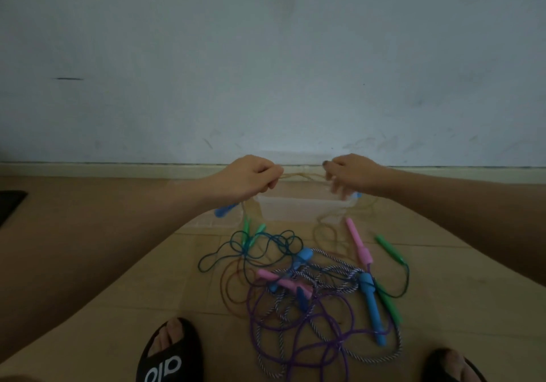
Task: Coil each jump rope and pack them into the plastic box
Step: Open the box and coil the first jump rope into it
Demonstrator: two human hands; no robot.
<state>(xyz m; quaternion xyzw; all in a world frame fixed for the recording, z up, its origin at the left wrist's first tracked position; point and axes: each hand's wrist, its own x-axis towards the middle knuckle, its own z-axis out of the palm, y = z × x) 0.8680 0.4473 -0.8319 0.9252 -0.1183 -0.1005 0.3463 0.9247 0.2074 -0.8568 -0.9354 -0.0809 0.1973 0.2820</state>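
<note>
My left hand [254, 176] and my right hand [351, 173] hold a pale yellow jump rope [301, 175] stretched between them, above the clear plastic box [295, 208] on the floor by the wall. One blue handle [225, 210] of that rope hangs below my left hand, and the other blue handle [356, 196] shows under my right hand. Loops of the yellow cord drop on both sides of the box. In front of the box lies a tangled heap of several jump ropes [310, 293] with pink, green and blue handles.
The wall and its skirting board [118, 170] run just behind the box. My two feet in black slippers [170, 352] stand at the near edge of the heap. A dark mat [10, 204] lies at the far left.
</note>
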